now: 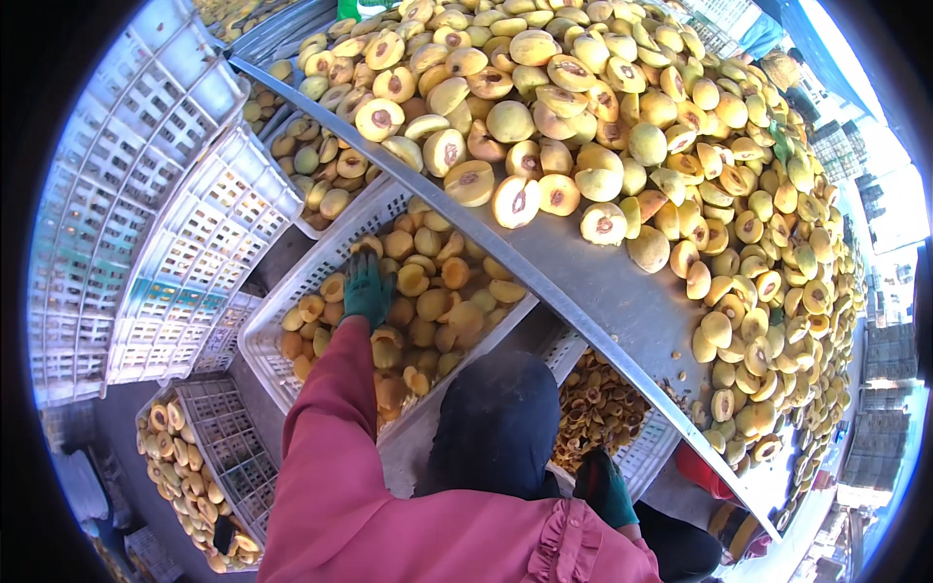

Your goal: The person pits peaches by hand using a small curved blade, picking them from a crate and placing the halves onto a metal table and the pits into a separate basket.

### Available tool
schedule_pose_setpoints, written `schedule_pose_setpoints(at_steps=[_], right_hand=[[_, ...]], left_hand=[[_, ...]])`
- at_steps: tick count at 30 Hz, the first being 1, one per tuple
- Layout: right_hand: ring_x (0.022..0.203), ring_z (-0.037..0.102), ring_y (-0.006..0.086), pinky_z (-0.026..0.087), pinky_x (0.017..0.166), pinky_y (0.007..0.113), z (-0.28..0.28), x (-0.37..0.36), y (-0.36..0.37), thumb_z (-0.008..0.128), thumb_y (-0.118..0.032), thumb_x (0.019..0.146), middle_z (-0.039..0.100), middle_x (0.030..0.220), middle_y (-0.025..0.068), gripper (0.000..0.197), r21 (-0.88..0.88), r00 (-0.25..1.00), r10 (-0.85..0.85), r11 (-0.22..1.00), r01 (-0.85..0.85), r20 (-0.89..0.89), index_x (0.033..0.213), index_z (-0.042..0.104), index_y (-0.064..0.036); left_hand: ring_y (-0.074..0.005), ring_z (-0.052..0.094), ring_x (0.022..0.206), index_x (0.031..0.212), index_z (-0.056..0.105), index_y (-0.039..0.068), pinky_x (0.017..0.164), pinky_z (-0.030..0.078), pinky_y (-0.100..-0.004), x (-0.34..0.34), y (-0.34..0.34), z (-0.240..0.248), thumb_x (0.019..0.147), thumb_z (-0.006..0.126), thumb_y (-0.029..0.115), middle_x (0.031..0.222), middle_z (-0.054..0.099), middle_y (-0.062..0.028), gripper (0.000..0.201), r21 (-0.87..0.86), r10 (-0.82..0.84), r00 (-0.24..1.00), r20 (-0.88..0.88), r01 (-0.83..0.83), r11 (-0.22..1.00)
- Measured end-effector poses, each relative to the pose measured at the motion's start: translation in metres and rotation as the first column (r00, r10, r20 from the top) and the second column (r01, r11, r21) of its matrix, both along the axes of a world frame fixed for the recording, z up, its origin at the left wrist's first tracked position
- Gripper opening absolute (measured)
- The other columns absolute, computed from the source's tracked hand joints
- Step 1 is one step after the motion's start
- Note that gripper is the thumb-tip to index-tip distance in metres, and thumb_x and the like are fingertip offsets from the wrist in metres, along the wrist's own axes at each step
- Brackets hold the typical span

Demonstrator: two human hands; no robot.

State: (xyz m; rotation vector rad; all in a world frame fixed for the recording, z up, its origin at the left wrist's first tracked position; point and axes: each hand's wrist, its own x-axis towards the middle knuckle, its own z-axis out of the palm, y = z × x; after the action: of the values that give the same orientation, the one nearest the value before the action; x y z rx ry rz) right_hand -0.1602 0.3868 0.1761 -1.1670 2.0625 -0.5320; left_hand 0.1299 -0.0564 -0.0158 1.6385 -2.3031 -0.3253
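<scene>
My left hand [366, 290], in a green glove, reaches into a white plastic crate [260, 340] below the table edge. Its fingers stretch out over yellow peach halves [428, 303], and the fingertips touch one half [367, 244] near the crate's far left side. Beside my knee is my right hand [604, 488], also in a dark green glove, held low by a second crate [653, 457] with brown peach pits [601, 408] in it. The right fingers are mostly in shadow, so whether they hold anything is unclear.
A metal table [583, 267] with a raised edge slopes across, bearing a big heap of halved peaches [622, 117]. Stacked white crates [126, 214] stand at the left. Below them is a crate of fruit halves [185, 476]. Another filled crate [326, 170] sits farther back.
</scene>
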Motion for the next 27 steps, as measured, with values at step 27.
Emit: schedule_pose_setpoints(at_steps=[27], right_hand=[[0.093, 0.058, 0.0425, 0.046, 0.08, 0.049, -0.027, -0.005, 0.033, 0.055, -0.013, 0.094, 0.062, 0.097, 0.0196, 0.021, 0.064, 0.998, -0.052, 0.997, 0.05, 0.034, 0.112, 0.051, -0.0025]], left_hand=[[-0.0418, 0.057, 0.097, 0.104, 0.055, 0.007, 0.084, 0.048, -0.0498, 0.039, 0.023, 0.01, 0.082, 0.066, 0.015, 0.111, 0.054, -0.0213, 0.026, 0.032, -0.012, 0.99, -0.137, 0.016, 0.999]])
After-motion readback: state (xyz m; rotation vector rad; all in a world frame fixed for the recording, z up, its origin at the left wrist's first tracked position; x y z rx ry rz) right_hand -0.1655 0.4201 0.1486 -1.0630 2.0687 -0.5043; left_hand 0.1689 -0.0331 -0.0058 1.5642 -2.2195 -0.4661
